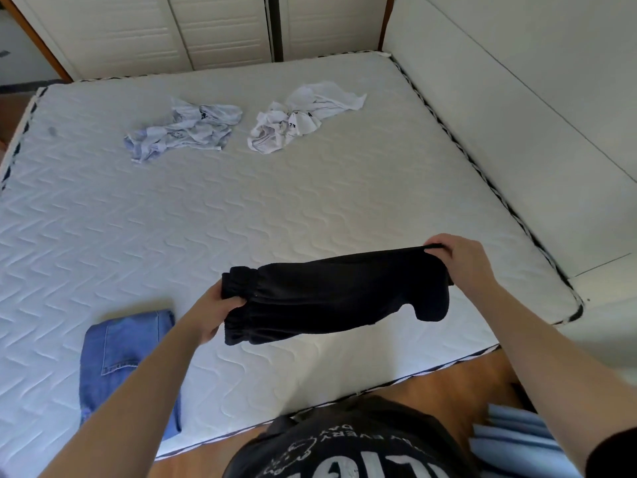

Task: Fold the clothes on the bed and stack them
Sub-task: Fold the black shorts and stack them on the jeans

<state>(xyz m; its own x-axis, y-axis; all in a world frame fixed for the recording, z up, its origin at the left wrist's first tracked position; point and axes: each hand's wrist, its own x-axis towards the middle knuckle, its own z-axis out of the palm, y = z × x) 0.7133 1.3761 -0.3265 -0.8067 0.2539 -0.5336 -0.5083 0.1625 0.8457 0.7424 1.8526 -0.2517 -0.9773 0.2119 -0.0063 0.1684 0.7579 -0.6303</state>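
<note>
The black shorts (331,298) hang folded above the bed (241,208), left hand (212,313) gripping the waistband, right hand (458,258) pinching the hem. Next, judged: lay them onto the folded jeans (120,353); two crumpled shirts remain.

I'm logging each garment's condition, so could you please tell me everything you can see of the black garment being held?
The black garment looks like soft, matte cloth, seemingly shorts folded in half, with a gathered elastic waistband at its left end. It hangs lengthwise in the air above the mattress's near edge, apparently not touching it. The left hand grips the waistband; the right hand pinches the opposite end, where a rounded flap droops.
</note>
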